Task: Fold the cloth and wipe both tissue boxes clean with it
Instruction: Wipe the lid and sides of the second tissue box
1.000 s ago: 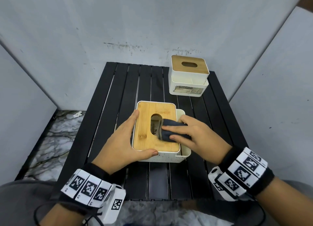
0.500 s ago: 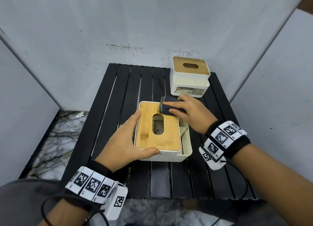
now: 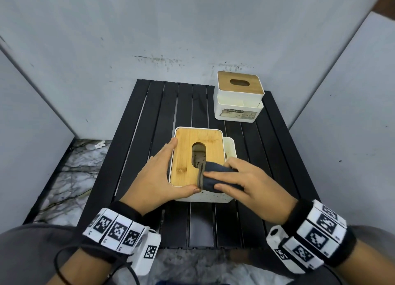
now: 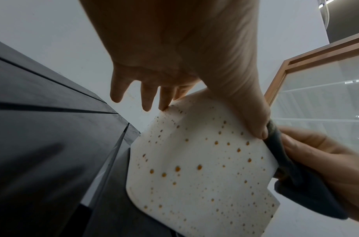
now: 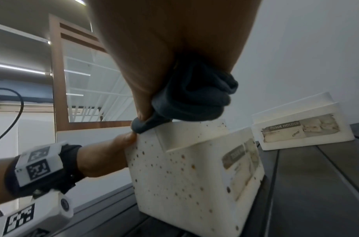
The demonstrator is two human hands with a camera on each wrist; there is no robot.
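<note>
A white, brown-speckled tissue box (image 3: 201, 196) (image 4: 205, 168) (image 5: 186, 179) with a bamboo lid (image 3: 190, 154) stands mid-table. My left hand (image 3: 158, 177) (image 4: 174, 64) steadies it, fingers straight along its left side, thumb (image 4: 259, 128) across the near top edge. My right hand (image 3: 245, 182) grips the folded dark grey cloth (image 3: 213, 175) (image 4: 296, 176) (image 5: 190, 96) and presses it on the lid's near right corner, beside the oval slot (image 3: 199, 154). A second white tissue box (image 3: 238, 96) (image 5: 302, 126) with a bamboo lid stands at the back right.
The black slatted table (image 3: 145, 135) is walled by grey panels behind and on both sides. Marble floor (image 3: 70, 177) shows past the table's left edge. Black slats lie bare to the left of the boxes and at the near edge.
My right hand has drawn the cloth from the lid's far right corner back to its near right corner. The left hand has stayed on the box.
</note>
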